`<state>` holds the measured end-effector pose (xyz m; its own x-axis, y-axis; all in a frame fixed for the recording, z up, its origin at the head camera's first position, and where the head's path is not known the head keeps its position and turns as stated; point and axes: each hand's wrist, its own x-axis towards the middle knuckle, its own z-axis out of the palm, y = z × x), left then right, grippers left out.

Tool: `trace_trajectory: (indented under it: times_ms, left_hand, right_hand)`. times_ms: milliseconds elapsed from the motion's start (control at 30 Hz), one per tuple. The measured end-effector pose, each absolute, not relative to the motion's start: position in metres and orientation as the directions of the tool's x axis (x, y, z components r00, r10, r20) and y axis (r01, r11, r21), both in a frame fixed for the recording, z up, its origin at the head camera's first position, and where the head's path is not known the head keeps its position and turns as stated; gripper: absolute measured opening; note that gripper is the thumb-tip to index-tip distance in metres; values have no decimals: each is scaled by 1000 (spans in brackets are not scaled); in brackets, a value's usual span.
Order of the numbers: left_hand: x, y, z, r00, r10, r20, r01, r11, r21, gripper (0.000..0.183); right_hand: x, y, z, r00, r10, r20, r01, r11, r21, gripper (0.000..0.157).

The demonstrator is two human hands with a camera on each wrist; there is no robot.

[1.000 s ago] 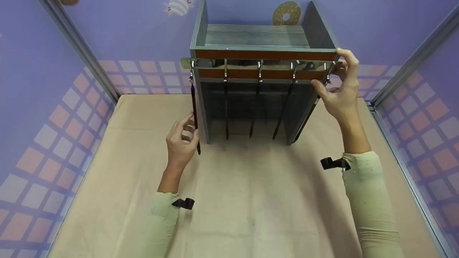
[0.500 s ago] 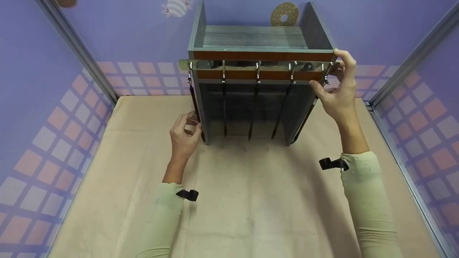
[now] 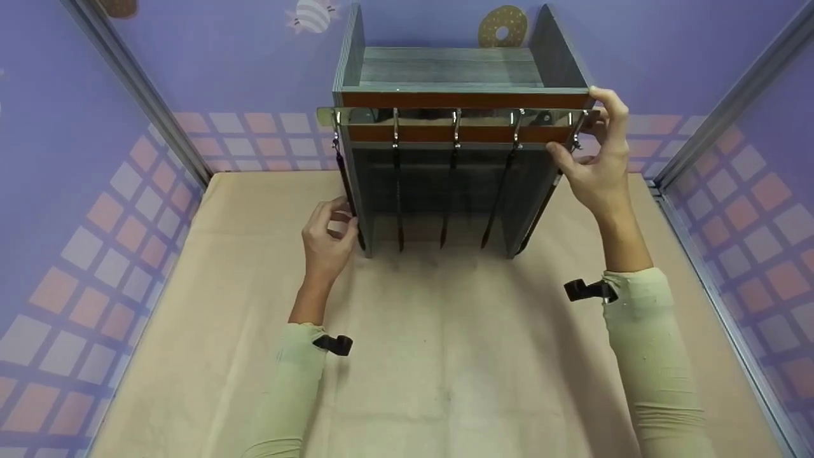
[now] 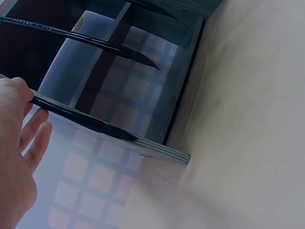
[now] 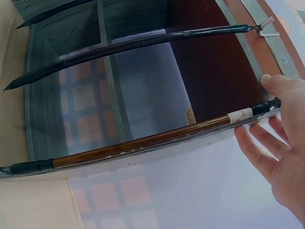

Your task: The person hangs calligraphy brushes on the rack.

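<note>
A grey wooden shelf unit (image 3: pixel 445 69) stands at the back, with a metal hook rail (image 3: pixel 426 117) across its front. Several dark calligraphy brushes hang tip down from the hooks. My left hand (image 3: pixel 326 236) pinches the leftmost brush (image 4: pixel 90 122) between thumb and fingers, against the front edge of the left side panel. At the unit's upper right corner, my right hand (image 3: pixel 601 166) grips the side panel, thumb on the front and fingers round the outside. Beside it hangs the rightmost brush (image 5: pixel 138 150), brown-handled with a white label, along the right panel's edge.
A beige cloth (image 3: pixel 407 369) covers the table under and before the unit. Purple walls with pink and white squares (image 3: pixel 105 213) enclose the back and sides. Metal posts (image 3: pixel 152 95) run up the corners.
My left hand has moved slightly right with the leftmost brush, bringing it from beside the unit to the left panel's edge. My right hand keeps its grip on the corner.
</note>
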<state>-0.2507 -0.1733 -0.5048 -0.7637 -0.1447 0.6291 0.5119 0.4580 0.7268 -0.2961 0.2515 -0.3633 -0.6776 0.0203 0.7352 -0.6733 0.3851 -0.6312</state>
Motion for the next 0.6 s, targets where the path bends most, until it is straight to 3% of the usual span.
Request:
trace_trajectory:
  times_ms: [233,367,600]
  left_hand:
    - [-247,-178,-503,-802,-148,579,463,460,758,35]
    - [-243,-180,-504,-822,-121,556,446,472,761,37]
    - [-234,-181,-510,-845,-100,526,423,477,770,38]
  right_hand:
    - [-291,251,-366,-719,-12,695,-663,310,-681,89]
    - [-282,255,-377,-738,35,673,-652,216,-726,97]
    - [-270,269,-403,-712,129,690,-661,210,-721,68]
